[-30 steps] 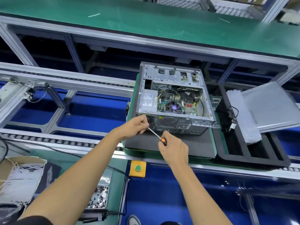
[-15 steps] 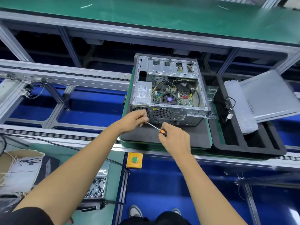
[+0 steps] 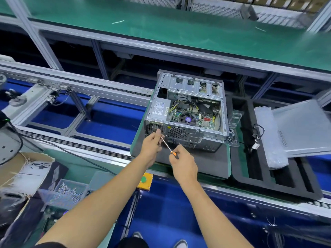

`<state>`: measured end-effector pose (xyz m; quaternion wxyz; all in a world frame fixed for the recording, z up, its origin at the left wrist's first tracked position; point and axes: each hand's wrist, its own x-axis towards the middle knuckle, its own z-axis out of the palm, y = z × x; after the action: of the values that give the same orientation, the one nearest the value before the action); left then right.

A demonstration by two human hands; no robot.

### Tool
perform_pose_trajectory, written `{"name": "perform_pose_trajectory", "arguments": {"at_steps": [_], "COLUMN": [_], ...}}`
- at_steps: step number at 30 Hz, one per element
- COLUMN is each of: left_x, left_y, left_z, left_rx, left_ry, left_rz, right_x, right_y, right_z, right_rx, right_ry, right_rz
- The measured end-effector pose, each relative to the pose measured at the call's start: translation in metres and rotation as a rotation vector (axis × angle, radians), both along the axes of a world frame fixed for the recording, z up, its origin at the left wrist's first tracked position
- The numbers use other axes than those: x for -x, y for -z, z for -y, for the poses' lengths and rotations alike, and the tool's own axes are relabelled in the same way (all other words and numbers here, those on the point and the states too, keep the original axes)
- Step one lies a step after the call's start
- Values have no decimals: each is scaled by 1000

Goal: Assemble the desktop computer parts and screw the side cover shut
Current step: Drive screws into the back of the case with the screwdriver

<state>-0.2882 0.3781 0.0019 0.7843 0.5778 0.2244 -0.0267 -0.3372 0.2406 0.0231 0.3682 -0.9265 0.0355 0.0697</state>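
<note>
Sitting open at centre frame on a grey mat [image 3: 197, 163]: the computer case [image 3: 186, 113]. Pinching the screwdriver [image 3: 167, 147] shaft near its tip against the case's rear, left hand [image 3: 152, 145] fingers curled narrow; gripping the orange handle just below, right hand [image 3: 182, 163] fingers wrapped tight.

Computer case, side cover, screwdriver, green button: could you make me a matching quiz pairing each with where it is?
Things:
1. computer case
2. side cover
3. screwdriver
4. green button

Places:
A. on a yellow box at the near rail
B. between both hands
C. open, on the grey pad
D. leaning on the black tray at right

Pairs: 1-C, 2-D, 3-B, 4-A
</note>
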Motion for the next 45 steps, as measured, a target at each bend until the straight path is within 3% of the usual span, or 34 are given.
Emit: {"name": "perform_pose_trajectory", "arguments": {"at_steps": [6, 11, 22, 45], "left_x": [-3, -11, -44, -66], "left_y": [1, 6, 14, 19], "left_z": [8, -3, -12, -20], "left_rx": [130, 215, 43, 119], "left_ry": [-37, 16, 252, 240], "left_rz": [-67, -85, -139, -227], "right_x": [6, 3, 0, -23], "right_y": [0, 0, -3, 5], "right_z": [-22, -42, -64, -74], "right_rx": [-267, -363, -368, -246], "right_ry": [92, 196, 349, 333], "right_rz": [-101, -112, -99, -132]}}
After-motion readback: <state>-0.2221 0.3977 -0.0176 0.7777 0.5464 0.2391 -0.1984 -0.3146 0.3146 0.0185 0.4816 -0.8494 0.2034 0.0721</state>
